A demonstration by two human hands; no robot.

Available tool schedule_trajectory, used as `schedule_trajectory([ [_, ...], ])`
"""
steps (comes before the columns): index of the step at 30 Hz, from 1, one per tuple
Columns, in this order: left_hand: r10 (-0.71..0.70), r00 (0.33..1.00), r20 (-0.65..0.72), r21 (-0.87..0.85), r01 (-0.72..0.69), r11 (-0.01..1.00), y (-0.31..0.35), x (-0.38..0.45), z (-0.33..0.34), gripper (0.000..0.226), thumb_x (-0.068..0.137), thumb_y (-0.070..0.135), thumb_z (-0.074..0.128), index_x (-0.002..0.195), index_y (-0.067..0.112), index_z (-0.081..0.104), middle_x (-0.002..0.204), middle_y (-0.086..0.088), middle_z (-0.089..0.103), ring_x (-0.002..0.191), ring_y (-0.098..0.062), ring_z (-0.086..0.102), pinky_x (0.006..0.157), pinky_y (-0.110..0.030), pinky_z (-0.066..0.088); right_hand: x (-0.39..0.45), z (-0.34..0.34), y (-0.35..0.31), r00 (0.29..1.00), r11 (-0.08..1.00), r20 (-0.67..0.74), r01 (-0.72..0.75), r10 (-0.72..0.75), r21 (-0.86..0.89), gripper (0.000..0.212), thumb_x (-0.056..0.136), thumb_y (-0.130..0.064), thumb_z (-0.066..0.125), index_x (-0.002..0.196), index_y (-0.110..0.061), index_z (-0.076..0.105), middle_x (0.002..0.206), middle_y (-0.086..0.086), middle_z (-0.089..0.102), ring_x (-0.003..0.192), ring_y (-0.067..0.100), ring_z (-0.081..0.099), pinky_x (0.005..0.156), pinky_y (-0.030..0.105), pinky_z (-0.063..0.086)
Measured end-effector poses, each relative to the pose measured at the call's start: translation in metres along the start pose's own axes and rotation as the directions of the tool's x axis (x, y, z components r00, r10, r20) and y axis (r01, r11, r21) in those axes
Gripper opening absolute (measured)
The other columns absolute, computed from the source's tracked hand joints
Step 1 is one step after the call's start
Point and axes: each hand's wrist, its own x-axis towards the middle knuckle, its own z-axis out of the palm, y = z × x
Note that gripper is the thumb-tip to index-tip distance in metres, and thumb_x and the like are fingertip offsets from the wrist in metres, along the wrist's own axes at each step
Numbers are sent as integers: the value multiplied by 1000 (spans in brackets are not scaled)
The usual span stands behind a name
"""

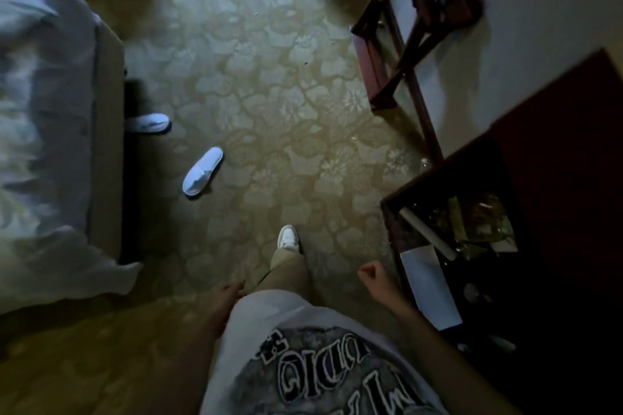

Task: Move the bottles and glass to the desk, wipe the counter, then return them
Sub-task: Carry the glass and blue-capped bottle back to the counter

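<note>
I look down at a patterned carpet while walking. My right hand (372, 274) hangs at my side in a loose fist with nothing in it. My left hand (231, 290) rests by my hip, fingers curled, partly hidden by my white shirt; it holds nothing visible. To the right stands a dark wooden counter (556, 152) with a shelf holding white paper and glinting items (478, 226) too dim to make out. No bottles or glass can be told apart clearly.
A bed with white sheets (43, 111) fills the left side. Two white slippers (202, 172) lie on the carpet beside it. A dark wooden luggage rack (404, 27) stands by the wall at upper right. My white shoe (288, 237) steps forward.
</note>
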Motion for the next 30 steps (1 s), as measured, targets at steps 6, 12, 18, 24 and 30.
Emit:
schedule_trajectory([
  [6,133,991,24,15,-133,991,200,32,-32,22,99,29,51,99,8,59,87,-8,63,72,-18,59,63,-27,44,47,-40,-87,988,982,-108,-88,107,167,30,87,-38,66,103,-16,54,99,9,61,99,30,61,84,40,50],
  [12,339,940,30,47,-340,939,392,94,-73,19,98,32,52,97,14,60,94,-10,68,79,-18,63,59,-26,46,108,-100,-155,948,940,-175,-213,265,267,24,95,-9,56,115,5,57,111,21,63,96,27,55,84,40,47],
  [18,233,972,32,-32,-232,972,485,158,-99,21,90,37,57,89,17,61,79,-4,63,63,-10,60,58,-23,38,249,-155,-295,962,948,-73,-245,264,201,27,96,-17,55,119,-4,55,126,21,58,103,30,54,88,39,44],
  [24,-93,995,31,-204,98,974,533,189,-119,44,102,30,40,59,18,40,45,7,38,30,-4,34,35,-13,24,371,-217,-516,997,995,-53,-47,52,91,29,98,-23,48,118,-5,58,97,12,65,90,28,62,72,35,48],
  [30,-170,982,-85,-301,138,944,620,229,-154,37,100,17,44,63,17,44,46,5,39,33,-7,29,36,-14,18,478,-253,-719,981,978,27,192,-191,-85,15,98,-27,50,108,-17,55,100,2,63,92,19,63,68,26,47],
])
